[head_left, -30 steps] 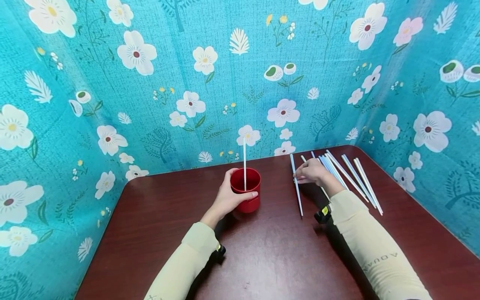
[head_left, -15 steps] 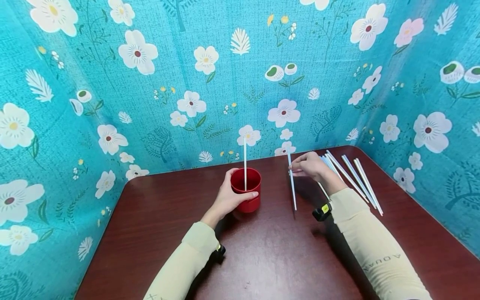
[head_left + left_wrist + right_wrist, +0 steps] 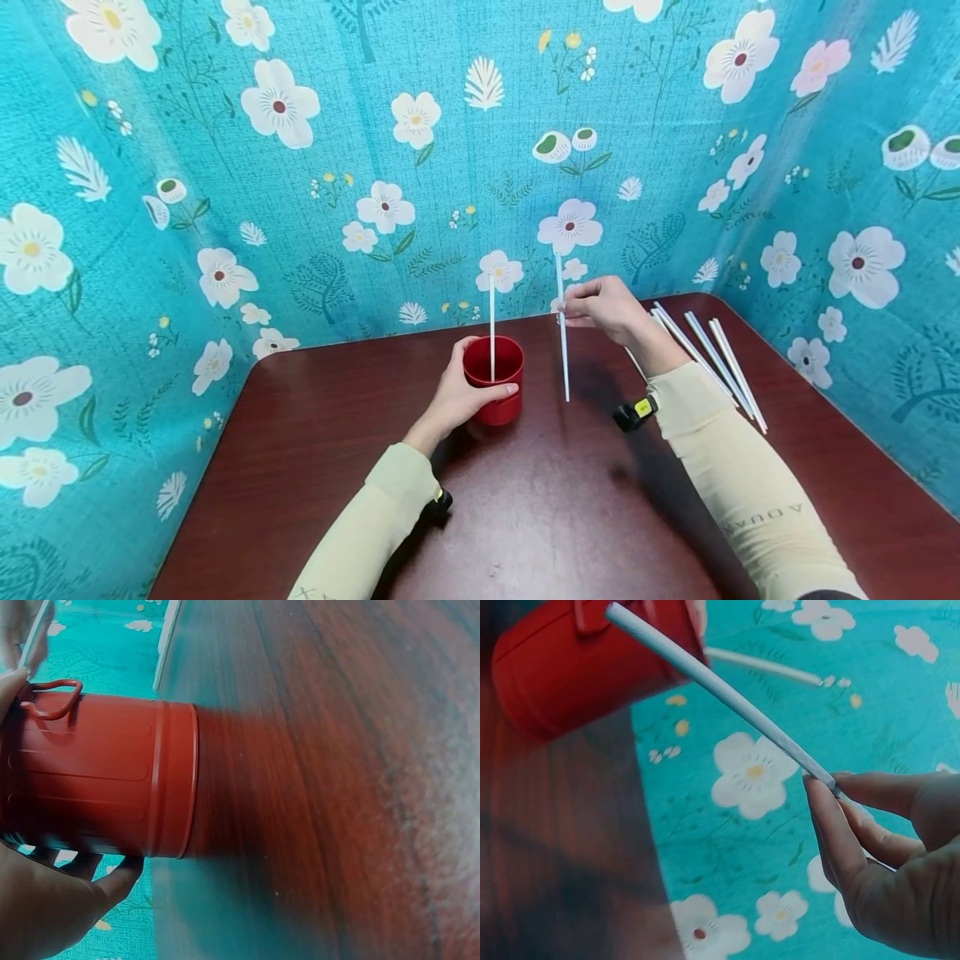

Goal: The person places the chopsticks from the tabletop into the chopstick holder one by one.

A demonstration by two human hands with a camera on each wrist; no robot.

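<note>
In the head view a red cup (image 3: 501, 412) stands upright on the dark table, gripped at its left side by my left hand (image 3: 459, 392), the thumb across its front. The left wrist view shows the cup's ribbed wall (image 3: 82, 772) and a small loop handle (image 3: 60, 701). One white stick (image 3: 492, 325) rises out of the cup. To the cup's right, my right hand (image 3: 606, 310) pinches a thin pale blue-white stick (image 3: 564, 354) and holds it nearly upright above the table. In the right wrist view the pinched stick (image 3: 705, 679) slants in front of the cup (image 3: 592, 667), its lower end free.
Several more white and pale blue sticks (image 3: 723, 354) lie on the table (image 3: 315, 467) at the right, partly hidden behind my right hand and sleeve. A blue flowered curtain (image 3: 420, 167) hangs along the table's back edge and both sides.
My right hand has lifted the pale stick off the table and carried it leftward and up, closer to the cup. My left hand and the cup have stayed in place.
</note>
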